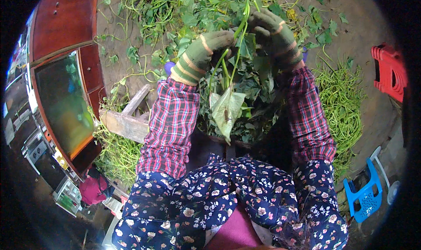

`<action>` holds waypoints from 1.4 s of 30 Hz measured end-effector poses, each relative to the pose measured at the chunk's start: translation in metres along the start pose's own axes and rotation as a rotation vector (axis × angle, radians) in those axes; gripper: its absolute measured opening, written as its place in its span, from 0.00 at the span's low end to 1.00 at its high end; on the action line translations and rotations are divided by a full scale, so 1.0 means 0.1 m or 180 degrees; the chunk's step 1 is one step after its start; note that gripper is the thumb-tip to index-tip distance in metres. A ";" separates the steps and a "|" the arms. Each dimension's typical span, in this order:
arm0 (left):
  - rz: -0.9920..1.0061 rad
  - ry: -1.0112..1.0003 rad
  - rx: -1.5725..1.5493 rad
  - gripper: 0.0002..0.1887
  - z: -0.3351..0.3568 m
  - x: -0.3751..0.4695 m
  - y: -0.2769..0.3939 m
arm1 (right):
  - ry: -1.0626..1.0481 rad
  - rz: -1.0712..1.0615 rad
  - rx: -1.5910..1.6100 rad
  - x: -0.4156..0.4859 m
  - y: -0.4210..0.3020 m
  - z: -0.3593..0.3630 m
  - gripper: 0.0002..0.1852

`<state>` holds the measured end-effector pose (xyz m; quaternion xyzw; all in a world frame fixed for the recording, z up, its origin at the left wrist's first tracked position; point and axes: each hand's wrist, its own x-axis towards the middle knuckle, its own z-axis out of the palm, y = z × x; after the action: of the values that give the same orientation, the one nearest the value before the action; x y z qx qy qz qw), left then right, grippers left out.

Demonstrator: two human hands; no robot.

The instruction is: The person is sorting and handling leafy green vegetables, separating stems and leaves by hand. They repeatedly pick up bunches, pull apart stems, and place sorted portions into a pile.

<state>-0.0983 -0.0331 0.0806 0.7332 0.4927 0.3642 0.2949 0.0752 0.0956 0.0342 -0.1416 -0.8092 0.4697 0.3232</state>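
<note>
My left hand (205, 56), in a green knit glove with pale and orange stripes, is closed around green leafy vine stems (241, 36). A large pale leaf (227, 110) hangs upside down below it. My right hand (274, 33), gloved alike, is at the upper part of the same vine; its fingertips are partly hidden, so its grip is unclear. Beneath both hands, between my forearms, lies a heap of dark green leaves (258, 85). Beyond them spreads a pile of vines and leaves (190, 13) on the floor.
Bundles of thin green stems lie at the right (338, 112) and left (121, 154). A wooden stool or frame (125, 123) stands by my left forearm. A red-brown cabinet (62, 23) is at the left, a red plastic stool (389, 72) and blue plastic chair (365, 190) at the right.
</note>
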 end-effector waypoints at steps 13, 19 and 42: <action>-0.2946 0.0632 -0.3268 0.11 -0.03 0.05 0.22 | 0.1603 0.2481 0.1423 0.03 -0.13 -0.17 0.15; -0.0433 -0.0037 0.0223 0.06 0.01 0.05 0.08 | 0.0890 0.1405 -0.0059 -0.04 0.02 0.11 0.13; -0.2821 0.0398 -0.2517 0.14 -0.02 0.05 0.25 | 0.1135 0.2383 0.0858 0.04 -0.14 -0.07 0.11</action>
<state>-0.0865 -0.0370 0.1027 0.2696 0.5951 0.4048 0.6398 0.0776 0.0950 0.0502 -0.4607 -0.5650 0.6242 0.2809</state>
